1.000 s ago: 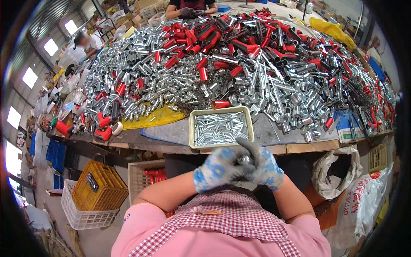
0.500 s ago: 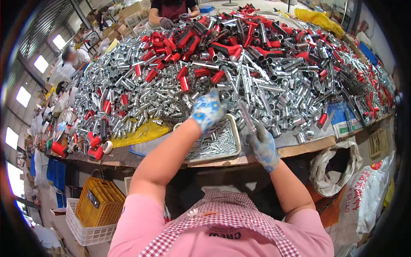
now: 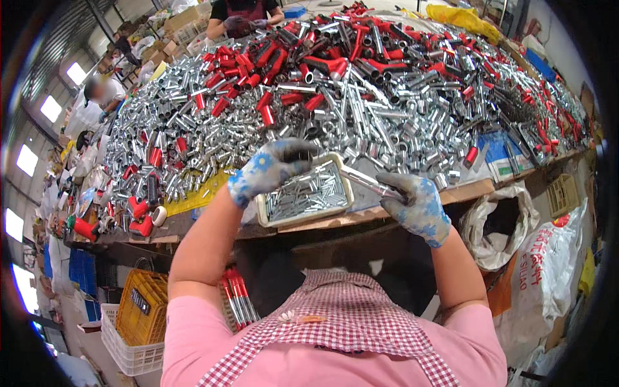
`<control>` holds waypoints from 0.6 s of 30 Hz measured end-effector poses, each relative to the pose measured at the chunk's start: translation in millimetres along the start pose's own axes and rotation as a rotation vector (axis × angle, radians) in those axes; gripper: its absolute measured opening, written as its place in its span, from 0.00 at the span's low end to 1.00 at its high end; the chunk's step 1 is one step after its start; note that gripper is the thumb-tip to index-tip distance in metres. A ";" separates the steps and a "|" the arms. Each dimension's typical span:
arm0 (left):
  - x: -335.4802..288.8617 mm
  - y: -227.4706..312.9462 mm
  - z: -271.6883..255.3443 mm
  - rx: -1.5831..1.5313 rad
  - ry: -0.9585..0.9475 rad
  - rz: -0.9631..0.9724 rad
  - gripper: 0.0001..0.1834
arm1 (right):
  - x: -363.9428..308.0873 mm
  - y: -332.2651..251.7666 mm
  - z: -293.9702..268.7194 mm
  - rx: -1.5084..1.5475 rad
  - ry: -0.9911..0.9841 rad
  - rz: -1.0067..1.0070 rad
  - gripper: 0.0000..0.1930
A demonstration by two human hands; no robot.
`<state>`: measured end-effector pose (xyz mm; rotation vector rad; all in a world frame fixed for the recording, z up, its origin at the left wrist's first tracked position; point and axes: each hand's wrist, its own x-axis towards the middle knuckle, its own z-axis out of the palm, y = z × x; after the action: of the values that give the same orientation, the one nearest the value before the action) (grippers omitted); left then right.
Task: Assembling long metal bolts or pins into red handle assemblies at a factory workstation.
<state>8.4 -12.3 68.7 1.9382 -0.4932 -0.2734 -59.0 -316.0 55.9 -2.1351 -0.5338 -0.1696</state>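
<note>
My right hand [image 3: 416,205], in a white and blue patterned glove, is closed round one end of a slim shiny metal tube [image 3: 366,180]. The tube slants up to the left, over the right rim of a cream tray [image 3: 304,220]. Many small metal pins [image 3: 311,193] lie in that tray. My left hand [image 3: 274,169], gloved alike, hovers over the tray's left far corner with fingers curled together; what they hold, if anything, is too blurred to make out. Just beyond both hands spreads a heap of chrome tubes and sockets [image 3: 361,122].
Red plastic handles [image 3: 267,116] top the heap. Yellow cloth [image 3: 200,193] lies left of the tray. Several red-handled rods [image 3: 238,298] stand below the table edge, left. A yellow crate [image 3: 140,306] sits lower left, an open white sack [image 3: 477,248] right. A co-worker [image 3: 242,19] works across the table.
My left hand has drawn back from the heap, nearer me and leftward. My right hand has shifted right, and its tube now lies flatter. The red-handled rods have come into view.
</note>
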 end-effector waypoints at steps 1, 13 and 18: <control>-11.5 1.8 0.7 -0.137 -0.108 -0.091 0.22 | -0.2 -2.4 -0.6 0.006 -0.004 0.003 0.18; -23.8 22.5 37.3 0.409 -0.284 0.324 0.20 | 11.8 -14.6 10.1 0.125 -0.257 0.139 0.16; 4.1 45.9 49.4 0.677 -0.330 0.326 0.22 | 20.9 -8.5 12.1 0.097 -0.223 0.052 0.30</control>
<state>-17.9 -70.5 90.6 2.4226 -1.2303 -0.2319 -44.9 -295.5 61.8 -2.0822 -0.6015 0.1231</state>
